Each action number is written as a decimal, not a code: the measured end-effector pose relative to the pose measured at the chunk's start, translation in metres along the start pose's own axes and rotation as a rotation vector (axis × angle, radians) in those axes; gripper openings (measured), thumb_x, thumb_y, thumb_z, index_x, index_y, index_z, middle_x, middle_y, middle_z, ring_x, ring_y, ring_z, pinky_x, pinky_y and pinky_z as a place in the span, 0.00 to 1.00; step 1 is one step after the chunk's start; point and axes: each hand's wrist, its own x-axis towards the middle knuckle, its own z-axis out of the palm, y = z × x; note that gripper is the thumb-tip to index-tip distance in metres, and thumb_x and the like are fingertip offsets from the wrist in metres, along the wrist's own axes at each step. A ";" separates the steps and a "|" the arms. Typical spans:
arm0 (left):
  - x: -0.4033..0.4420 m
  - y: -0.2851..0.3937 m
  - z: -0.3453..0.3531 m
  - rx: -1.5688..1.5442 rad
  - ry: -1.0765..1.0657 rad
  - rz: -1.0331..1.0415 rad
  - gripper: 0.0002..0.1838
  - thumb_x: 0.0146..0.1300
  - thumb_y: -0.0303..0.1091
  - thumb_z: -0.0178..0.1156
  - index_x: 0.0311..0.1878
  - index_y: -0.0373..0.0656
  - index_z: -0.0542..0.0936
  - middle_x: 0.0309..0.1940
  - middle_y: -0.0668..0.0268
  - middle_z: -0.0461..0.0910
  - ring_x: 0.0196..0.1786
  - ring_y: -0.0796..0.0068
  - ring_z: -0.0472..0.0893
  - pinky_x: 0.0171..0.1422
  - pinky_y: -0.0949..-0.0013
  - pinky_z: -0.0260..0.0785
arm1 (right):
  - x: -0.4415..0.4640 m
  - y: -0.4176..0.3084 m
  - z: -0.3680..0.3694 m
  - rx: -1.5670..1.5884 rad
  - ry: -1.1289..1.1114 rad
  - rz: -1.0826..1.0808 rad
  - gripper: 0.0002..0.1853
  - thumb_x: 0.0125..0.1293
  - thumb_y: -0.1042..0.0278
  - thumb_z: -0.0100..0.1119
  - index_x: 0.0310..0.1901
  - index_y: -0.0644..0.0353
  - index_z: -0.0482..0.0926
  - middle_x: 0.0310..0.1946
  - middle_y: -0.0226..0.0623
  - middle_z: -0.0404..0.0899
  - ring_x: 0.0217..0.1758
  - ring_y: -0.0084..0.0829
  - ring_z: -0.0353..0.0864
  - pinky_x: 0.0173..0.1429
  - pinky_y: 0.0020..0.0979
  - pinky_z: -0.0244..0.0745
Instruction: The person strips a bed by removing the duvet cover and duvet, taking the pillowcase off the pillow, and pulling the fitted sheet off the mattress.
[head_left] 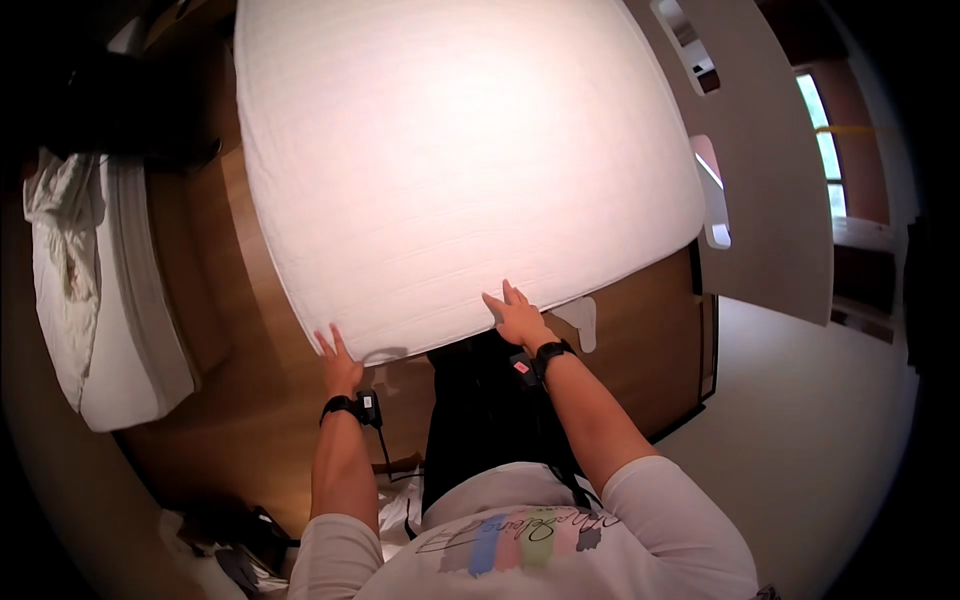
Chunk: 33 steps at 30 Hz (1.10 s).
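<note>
A large white mattress [450, 160] with faint creases fills the middle of the view. At its near left corner, my left hand [340, 366] touches the edge, fingers stretched and spread. My right hand [518, 318] rests on the near edge further right, its fingers also apart on the white surface. Whether either palm or thumb reaches under the edge is hidden. Each wrist wears a black strap with a small box, and a cable hangs from the left one.
A pale panel [770, 170] with oblong cut-outs stands along the mattress's right side. White slipper-like shapes [586, 328] lie on the wooden floor [640, 320]. At left is a white padded piece [135, 300] with crumpled cloth [70, 260]. Bags and cloth [235, 540] sit at lower left.
</note>
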 end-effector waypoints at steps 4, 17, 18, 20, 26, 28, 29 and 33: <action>0.006 0.020 -0.014 -0.119 -0.153 -0.234 0.54 0.46 0.30 0.56 0.69 0.51 0.28 0.70 0.54 0.23 0.62 0.41 0.62 0.62 0.55 0.62 | -0.006 0.021 -0.011 -0.062 0.055 0.441 0.37 0.55 0.66 0.48 0.68 0.55 0.49 0.68 0.57 0.42 0.70 0.50 0.47 0.68 0.48 0.48; -0.006 0.150 0.074 0.043 -0.228 0.146 0.56 0.47 0.50 0.59 0.69 0.50 0.30 0.57 0.26 0.56 0.60 0.27 0.58 0.71 0.46 0.29 | 0.035 0.135 -0.106 -0.408 0.578 -0.359 0.31 0.60 0.67 0.44 0.68 0.47 0.53 0.69 0.32 0.48 0.71 0.33 0.49 0.69 0.39 0.50; -0.014 0.168 0.084 0.070 -0.234 0.205 0.57 0.47 0.51 0.60 0.70 0.51 0.31 0.57 0.26 0.56 0.60 0.27 0.58 0.71 0.45 0.29 | 0.042 0.156 -0.113 -0.389 0.588 -0.364 0.31 0.60 0.67 0.44 0.68 0.47 0.53 0.69 0.32 0.48 0.71 0.33 0.49 0.69 0.39 0.50; -0.018 0.194 0.111 0.061 -0.219 0.187 0.57 0.47 0.51 0.60 0.69 0.50 0.29 0.58 0.28 0.56 0.60 0.27 0.58 0.70 0.43 0.29 | 0.046 0.201 -0.127 -0.291 0.525 -0.451 0.30 0.62 0.64 0.44 0.68 0.41 0.53 0.69 0.31 0.48 0.71 0.33 0.49 0.69 0.39 0.49; -0.053 0.295 0.149 -0.092 -0.133 0.024 0.58 0.50 0.50 0.59 0.68 0.47 0.24 0.60 0.36 0.60 0.60 0.30 0.59 0.69 0.40 0.29 | 0.038 0.360 -0.191 -0.142 0.748 -0.003 0.30 0.60 0.57 0.50 0.65 0.40 0.57 0.68 0.35 0.52 0.70 0.34 0.52 0.67 0.51 0.49; -0.051 0.327 0.153 -0.070 -0.152 -0.070 0.58 0.51 0.49 0.59 0.67 0.47 0.23 0.59 0.39 0.62 0.61 0.32 0.61 0.69 0.40 0.29 | 0.026 0.417 -0.210 -0.110 0.858 0.247 0.31 0.59 0.55 0.51 0.65 0.41 0.57 0.68 0.35 0.51 0.70 0.33 0.51 0.66 0.53 0.50; -0.053 0.341 0.153 -0.088 -0.190 -0.024 0.58 0.51 0.48 0.58 0.67 0.47 0.22 0.59 0.40 0.63 0.61 0.35 0.62 0.68 0.39 0.29 | 0.017 0.441 -0.217 -0.104 0.876 0.388 0.30 0.59 0.56 0.51 0.64 0.43 0.59 0.67 0.36 0.54 0.69 0.35 0.53 0.66 0.50 0.52; -0.082 0.416 0.120 -0.045 -0.435 0.160 0.49 0.51 0.48 0.59 0.68 0.45 0.39 0.53 0.46 0.71 0.57 0.47 0.70 0.63 0.48 0.50 | -0.026 0.555 -0.224 1.019 0.528 1.058 0.20 0.60 0.60 0.48 0.55 0.52 0.69 0.55 0.43 0.70 0.57 0.41 0.69 0.58 0.41 0.64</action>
